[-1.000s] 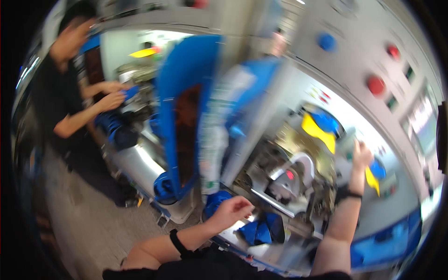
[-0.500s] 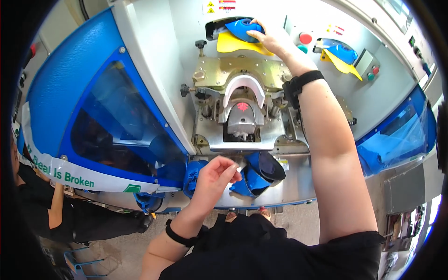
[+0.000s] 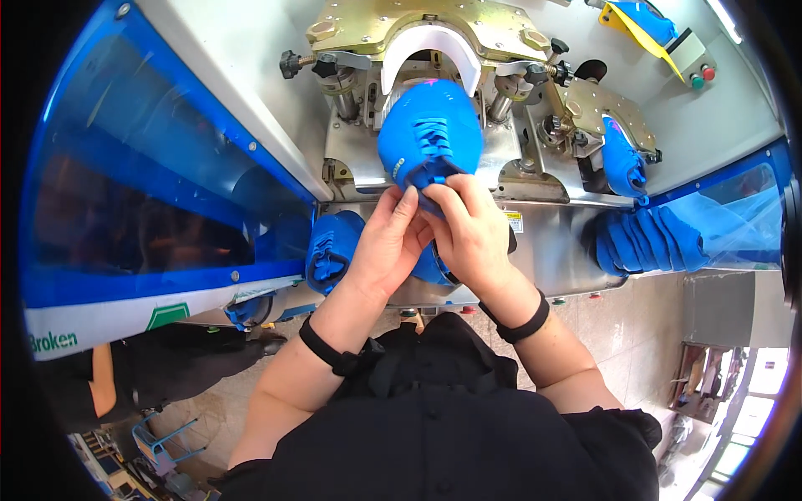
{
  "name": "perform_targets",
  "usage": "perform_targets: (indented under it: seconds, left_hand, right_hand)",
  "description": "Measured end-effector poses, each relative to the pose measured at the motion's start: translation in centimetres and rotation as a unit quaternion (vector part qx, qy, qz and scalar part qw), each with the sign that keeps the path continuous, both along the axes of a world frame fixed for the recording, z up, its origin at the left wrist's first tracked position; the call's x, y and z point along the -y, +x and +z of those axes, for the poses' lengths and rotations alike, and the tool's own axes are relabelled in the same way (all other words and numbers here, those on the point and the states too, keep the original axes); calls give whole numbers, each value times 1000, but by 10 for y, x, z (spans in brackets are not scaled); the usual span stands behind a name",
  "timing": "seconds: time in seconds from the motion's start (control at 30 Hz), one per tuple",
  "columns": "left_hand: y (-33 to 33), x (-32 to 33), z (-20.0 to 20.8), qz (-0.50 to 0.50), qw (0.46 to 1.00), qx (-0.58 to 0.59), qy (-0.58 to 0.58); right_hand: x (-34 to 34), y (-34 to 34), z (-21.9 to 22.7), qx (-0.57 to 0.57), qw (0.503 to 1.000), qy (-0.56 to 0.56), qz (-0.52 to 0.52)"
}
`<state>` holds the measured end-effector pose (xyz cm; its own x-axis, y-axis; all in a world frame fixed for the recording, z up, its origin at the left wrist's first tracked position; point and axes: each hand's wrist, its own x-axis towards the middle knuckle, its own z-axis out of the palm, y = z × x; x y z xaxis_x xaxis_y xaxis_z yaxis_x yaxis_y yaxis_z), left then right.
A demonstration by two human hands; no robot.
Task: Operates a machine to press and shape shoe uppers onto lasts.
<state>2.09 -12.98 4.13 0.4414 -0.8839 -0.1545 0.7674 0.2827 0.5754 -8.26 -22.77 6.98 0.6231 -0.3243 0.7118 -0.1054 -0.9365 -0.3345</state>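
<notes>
A blue shoe upper [image 3: 431, 125] with laces hangs over the metal form of the machine, its toe just under a white horseshoe-shaped pad [image 3: 401, 52]. My left hand [image 3: 386, 238] pinches the left side of the upper's collar. Opposite it, my right hand [image 3: 470, 227] grips the collar's right side with curled fingers. The two hands nearly touch. Most of the metal form is hidden beneath the upper. Below my hands, another blue upper [image 3: 430, 265] lies partly covered on the steel ledge [image 3: 551, 238].
Brass-coloured clamp plate [image 3: 351, 18] with black knobs overhangs the form. Rolled blue upper [image 3: 334, 250] stands left; several stacked uppers [image 3: 656, 242] lie right. A second station holds a blue upper [image 3: 622, 163]. Blue windowed guard [image 3: 150, 192] flanks the left; a person [image 3: 180, 367] is beyond.
My right hand has come down from the upper on the yellow plate at the back. Both hands now hold a blue upper over the form, which was bare. The view has tilted down.
</notes>
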Motion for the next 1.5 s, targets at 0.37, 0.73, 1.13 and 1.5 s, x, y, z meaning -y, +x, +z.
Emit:
perform_targets:
  seconds: [0.37, 0.73, 1.13, 1.5]
  left_hand:
    - [14, 23, 12, 78, 991, 12, 112]
    - [15, 29, 28, 99, 975, 30, 199]
    - [17, 32, 25, 96, 972, 49, 208]
    - [14, 32, 24, 94, 970, 47, 217]
  right_hand:
    - [18, 44, 26, -48, 999, 5, -5]
    - [26, 59, 12, -51, 998, 24, -17]
    - [30, 58, 12, -36, 999, 21, -13]
    - [28, 58, 15, -61, 998, 25, -13]
